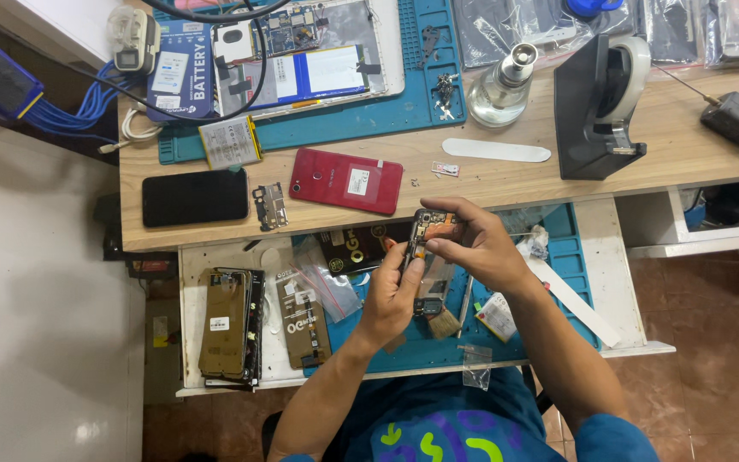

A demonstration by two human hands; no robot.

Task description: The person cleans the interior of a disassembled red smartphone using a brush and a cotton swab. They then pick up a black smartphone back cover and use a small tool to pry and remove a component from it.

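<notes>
Two hands meet over the pull-out tray [215,257], below the wooden desk [506,175] edge, both gripping one opened phone body [432,229], dark with exposed orange-brown circuitry, held upright between them. Right hand [481,248] arches over from the right, thumb and fingers pinched on the phone's upper end. Left hand [393,295] rises from below, fingers curled tight on its lower left edge.

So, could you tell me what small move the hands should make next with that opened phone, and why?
Probably keep the right hand steady on the opened phone and let the left hand work at its lower edge. Both hands hold it in the air above the blue mat, so a firm hold seems wise; what the left fingers pinch is too small to tell.
</notes>
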